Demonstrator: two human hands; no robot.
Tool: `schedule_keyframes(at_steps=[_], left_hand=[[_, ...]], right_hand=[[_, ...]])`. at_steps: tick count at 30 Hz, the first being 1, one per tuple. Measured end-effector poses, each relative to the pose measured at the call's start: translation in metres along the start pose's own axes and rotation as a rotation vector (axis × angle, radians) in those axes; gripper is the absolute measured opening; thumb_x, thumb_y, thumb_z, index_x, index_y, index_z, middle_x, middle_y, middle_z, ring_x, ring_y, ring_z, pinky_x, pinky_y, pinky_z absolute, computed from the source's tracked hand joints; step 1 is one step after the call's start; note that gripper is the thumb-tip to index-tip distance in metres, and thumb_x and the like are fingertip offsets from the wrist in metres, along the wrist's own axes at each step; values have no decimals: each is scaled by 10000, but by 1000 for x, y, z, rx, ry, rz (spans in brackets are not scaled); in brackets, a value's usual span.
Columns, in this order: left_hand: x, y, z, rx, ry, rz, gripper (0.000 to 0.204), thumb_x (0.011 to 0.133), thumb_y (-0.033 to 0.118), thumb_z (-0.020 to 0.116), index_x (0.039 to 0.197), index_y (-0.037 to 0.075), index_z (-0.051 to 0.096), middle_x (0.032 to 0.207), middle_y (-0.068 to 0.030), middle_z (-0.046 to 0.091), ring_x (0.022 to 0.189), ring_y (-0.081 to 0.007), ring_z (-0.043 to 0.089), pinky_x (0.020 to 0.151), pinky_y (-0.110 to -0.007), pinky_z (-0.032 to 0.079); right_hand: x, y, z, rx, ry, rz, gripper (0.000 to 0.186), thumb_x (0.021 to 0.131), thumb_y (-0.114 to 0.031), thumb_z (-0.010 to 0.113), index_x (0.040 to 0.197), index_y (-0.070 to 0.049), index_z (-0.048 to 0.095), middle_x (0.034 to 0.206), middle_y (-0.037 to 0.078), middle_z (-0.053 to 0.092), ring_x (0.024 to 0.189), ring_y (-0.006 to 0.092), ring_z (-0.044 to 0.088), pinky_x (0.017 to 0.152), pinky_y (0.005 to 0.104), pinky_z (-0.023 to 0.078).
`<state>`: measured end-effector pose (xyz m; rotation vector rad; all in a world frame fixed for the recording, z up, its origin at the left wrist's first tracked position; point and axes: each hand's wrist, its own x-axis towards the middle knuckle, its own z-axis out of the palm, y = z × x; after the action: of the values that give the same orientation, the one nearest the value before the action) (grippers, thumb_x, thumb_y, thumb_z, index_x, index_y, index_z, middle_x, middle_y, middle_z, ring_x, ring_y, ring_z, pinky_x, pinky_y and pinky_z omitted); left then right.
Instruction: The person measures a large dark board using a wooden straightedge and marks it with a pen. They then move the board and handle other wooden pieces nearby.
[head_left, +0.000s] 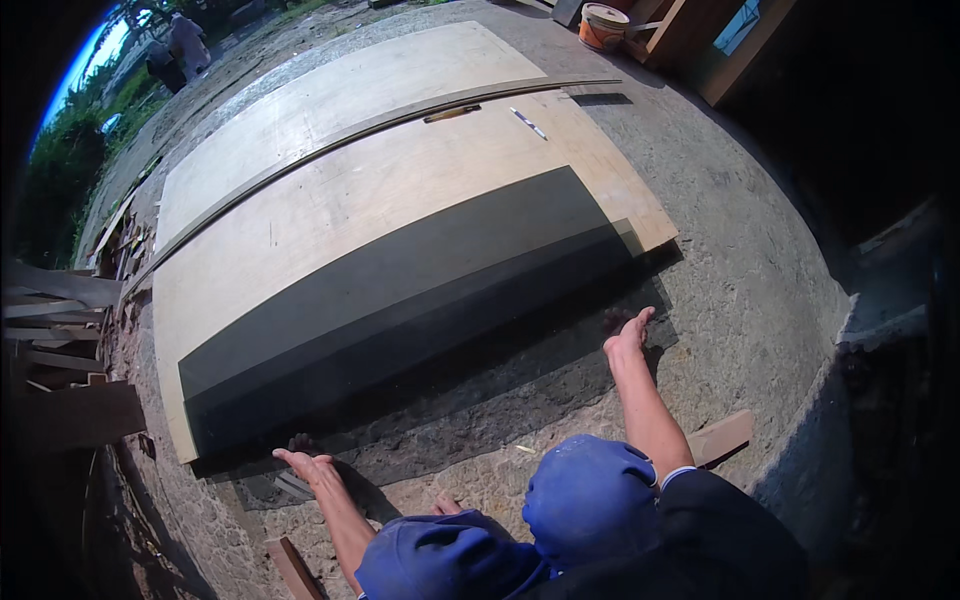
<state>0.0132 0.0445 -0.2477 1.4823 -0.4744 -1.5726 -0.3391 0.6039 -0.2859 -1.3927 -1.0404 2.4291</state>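
Two overlapping dark, see-through tinted sheets (400,280) lie over the near part of a pale plywood board (330,190) and reach beyond its front edge. My left hand (305,465) holds the near edge at lower left, thumb out and fingers seen dimly underneath. My right hand (632,330) grips the right part of that edge the same way. A white pen-like item (528,124) and a narrow brown tool (450,113) lie on the plywood, beside a long strip (350,132) crossing it.
My blue-clad knees (590,500) are bent below. Wood offcuts (60,332) are piled at left; short wood pieces (720,438) lie on the rough concrete (740,250). An orange-and-white bucket (603,27) stands at top right beside timber. Two people (188,45) appear far off at upper left.
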Motion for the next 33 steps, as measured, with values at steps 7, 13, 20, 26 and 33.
schedule_keyframes(at_steps=[7, 13, 20, 26, 33], left_hand=[[-6, 2, 12, 127, 222, 17, 661, 963, 704, 506, 1137, 89, 678, 1059, -50, 720, 956, -218, 669, 867, -424, 547], [18, -8, 3, 215, 232, 23, 920, 929, 764, 492, 1441, 0, 500, 1314, -154, 601, 1044, -256, 612, 820, -398, 521], [38, -9, 6, 92, 159, -16, 802, 954, 727, 474, 1299, 17, 618, 1271, -137, 667, 1159, -293, 626, 1017, -498, 517], [50, -6, 4, -68, 103, -159, 750, 979, 734, 394, 1164, 64, 675, 1187, -108, 692, 1077, -286, 648, 999, -532, 523], [115, -2, -26, 41, 86, -68, 535, 1015, 550, 474, 976, 49, 656, 848, -77, 689, 741, -252, 678, 715, -416, 606]], right_hand=[[-27, 4, 28, 2, 23, 24, 643, 909, -760, 527, 891, -118, 543, 768, 74, 700, 612, 234, 686, 569, 367, 512], [-22, 10, 33, 2, 18, 36, 640, 916, -756, 520, 887, -117, 534, 751, 76, 690, 597, 235, 683, 552, 352, 515], [-21, 16, 37, -20, -18, 38, 659, 920, -765, 497, 911, -107, 526, 756, 75, 684, 623, 245, 687, 559, 368, 516], [-23, 19, 42, -48, -97, 74, 654, 936, -753, 474, 965, -104, 543, 806, 83, 691, 678, 255, 695, 611, 393, 537], [-48, 11, 34, -349, -278, 113, 439, 1015, -523, 549, 1168, -112, 524, 1004, 99, 686, 898, 270, 713, 750, 454, 578]])
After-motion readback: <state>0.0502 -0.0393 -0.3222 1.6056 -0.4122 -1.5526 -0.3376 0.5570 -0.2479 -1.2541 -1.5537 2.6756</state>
